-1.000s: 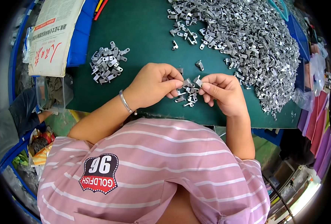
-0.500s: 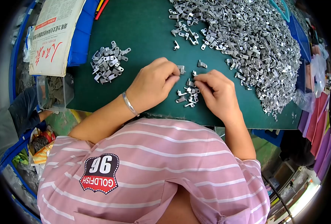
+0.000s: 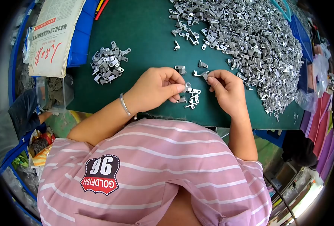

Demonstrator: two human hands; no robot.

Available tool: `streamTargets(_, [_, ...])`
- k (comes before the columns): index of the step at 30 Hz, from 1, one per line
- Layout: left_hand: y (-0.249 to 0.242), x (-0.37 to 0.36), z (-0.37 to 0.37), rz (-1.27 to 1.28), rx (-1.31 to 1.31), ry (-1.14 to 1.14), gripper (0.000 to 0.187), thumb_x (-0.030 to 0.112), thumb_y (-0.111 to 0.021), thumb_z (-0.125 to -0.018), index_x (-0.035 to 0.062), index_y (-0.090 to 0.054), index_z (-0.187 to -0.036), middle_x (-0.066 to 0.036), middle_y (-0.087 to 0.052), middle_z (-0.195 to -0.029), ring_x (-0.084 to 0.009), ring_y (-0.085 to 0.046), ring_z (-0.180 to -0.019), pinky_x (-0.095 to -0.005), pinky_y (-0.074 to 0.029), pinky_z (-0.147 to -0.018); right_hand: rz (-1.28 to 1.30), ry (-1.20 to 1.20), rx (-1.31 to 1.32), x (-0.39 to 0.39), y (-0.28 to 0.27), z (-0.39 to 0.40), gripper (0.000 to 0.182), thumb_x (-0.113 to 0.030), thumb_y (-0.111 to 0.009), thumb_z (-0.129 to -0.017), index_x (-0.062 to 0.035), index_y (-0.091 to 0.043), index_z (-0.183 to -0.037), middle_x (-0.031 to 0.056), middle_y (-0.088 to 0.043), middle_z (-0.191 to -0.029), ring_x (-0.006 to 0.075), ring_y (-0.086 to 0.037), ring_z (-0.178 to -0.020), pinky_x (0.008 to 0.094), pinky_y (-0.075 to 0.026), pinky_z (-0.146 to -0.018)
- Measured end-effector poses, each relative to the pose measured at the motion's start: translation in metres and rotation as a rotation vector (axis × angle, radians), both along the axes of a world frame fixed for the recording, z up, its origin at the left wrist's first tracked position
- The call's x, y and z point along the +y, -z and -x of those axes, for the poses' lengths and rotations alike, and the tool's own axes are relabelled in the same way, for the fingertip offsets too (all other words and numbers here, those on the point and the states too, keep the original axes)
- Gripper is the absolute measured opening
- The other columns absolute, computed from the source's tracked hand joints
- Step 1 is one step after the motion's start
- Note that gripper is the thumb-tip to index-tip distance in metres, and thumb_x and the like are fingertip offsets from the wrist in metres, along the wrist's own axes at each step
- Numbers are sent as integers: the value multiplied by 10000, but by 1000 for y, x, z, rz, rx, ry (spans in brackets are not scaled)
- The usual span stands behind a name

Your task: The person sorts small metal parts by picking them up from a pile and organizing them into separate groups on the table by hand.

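Observation:
My left hand (image 3: pixel 161 84), with a silver bangle at its wrist, pinches a small metal bracket (image 3: pixel 187 86) between thumb and forefinger. Opposite it, my right hand (image 3: pixel 227 88) grips another metal bracket (image 3: pixel 205 75) at its fingertips. Between and just below the hands lies a little group of loose brackets (image 3: pixel 193 101) on the green tabletop (image 3: pixel 148 45). Two single brackets, one upper left (image 3: pixel 180 69) and one upper right (image 3: pixel 202 64), rest just beyond my fingers. The finer shape of the held pieces is too small to tell.
A large heap of brackets (image 3: pixel 257 49) covers the table's right side. At the left sits a smaller pile (image 3: pixel 108 63). Further left are a blue bin (image 3: pixel 78 45) under a newspaper (image 3: pixel 54 37) and a clear plastic box (image 3: pixel 69 92) holding a cloth.
My left hand has turned and lowered slightly, and a bracket now shows in its fingertips. My right hand has shifted slightly right, lifting a bracket between its fingers.

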State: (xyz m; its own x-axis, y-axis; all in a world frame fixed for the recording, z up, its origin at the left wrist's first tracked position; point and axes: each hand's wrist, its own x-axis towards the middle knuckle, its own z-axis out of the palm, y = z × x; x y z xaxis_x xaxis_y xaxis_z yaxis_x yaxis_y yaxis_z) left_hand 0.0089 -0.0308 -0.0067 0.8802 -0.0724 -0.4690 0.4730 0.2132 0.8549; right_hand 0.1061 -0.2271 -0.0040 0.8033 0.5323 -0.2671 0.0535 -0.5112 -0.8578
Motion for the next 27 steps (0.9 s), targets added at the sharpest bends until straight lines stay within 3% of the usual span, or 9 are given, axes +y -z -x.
streamTargets(3, [2,3,-1,172,22,-46,148,81,-591,-862,-44,-580,-942,-86,-621,-841,-116,-609,-686,-242,-535,-627,131,-73,-560,8,0,3,65,-4,-593,-787,-6,-629,-840,136,-577,-729,314,-579,-657,348,-478,-619])
streamTargets(7, [3,4,1,224,39,-86,134,84,-595,-861,-35,-594,-924,-80,-622,-836,-107,-609,-679,-233,-533,-622,7,-175,-516,6,-12,13,75,1,-604,-766,-9,-615,-839,122,-566,-750,311,-573,-660,357,-471,-607])
streamTargets(11, [1,3,0,171,35,-77,132,89,-596,-863,-40,-601,-895,-69,-625,-840,-101,-604,-672,-223,-524,-621,101,-322,-504,4,-7,25,127,-16,-629,-741,-36,-606,-864,84,-543,-830,272,-564,-809,375,-474,-670])
streamTargets(13, [2,1,-1,-180,-35,-48,87,57,-621,-830,-12,-617,-883,-53,-614,-817,-105,-593,-659,-219,-492,-594,93,-333,-529,2,-5,24,133,-14,-627,-742,-35,-603,-871,85,-543,-838,276,-562,-813,374,-473,-673])
streamTargets(14, [5,1,0,-178,-31,-46,87,57,-621,-830,-12,-617,-883,-53,-614,-817,-105,-593,-659,-219,-492,-594,83,-345,-553,1,-4,25,139,-13,-625,-743,-33,-599,-878,87,-543,-846,279,-559,-817,374,-473,-675])
streamTargets(16, [12,4,1,-889,-533,20,112,17,-650,-771,25,-623,-879,-59,-585,-820,-130,-581,-647,-232,-458,-576,87,-341,-558,0,-4,27,135,-11,-624,-743,-32,-595,-873,89,-542,-851,282,-557,-821,375,-472,-676])
streamTargets(20, [9,-7,-1,-930,-669,-47,172,7,-676,-715,51,-623,-873,-77,-554,-846,-189,-576,-673,-272,-453,-584,88,-320,-582,-3,-1,26,125,-6,-626,-737,-29,-584,-853,92,-541,-848,283,-554,-814,372,-472,-673])
streamTargets(23, [8,-16,-2,-861,-869,184,198,19,-688,-690,45,-619,-874,-91,-550,-858,-262,-566,-745,-322,-471,-643,105,-296,-721,-3,5,28,112,-1,-624,-740,-25,-577,-839,101,-540,-825,297,-555,-770,373,-471,-646])
streamTargets(27, [13,-19,-3,-820,-853,175,162,13,-668,-740,22,-616,-893,-81,-587,-832,-213,-600,-712,-289,-494,-638,22,-194,-559,-8,4,26,71,2,-613,-767,-10,-593,-834,98,-547,-790,247,-557,-677,330,-458,-588])
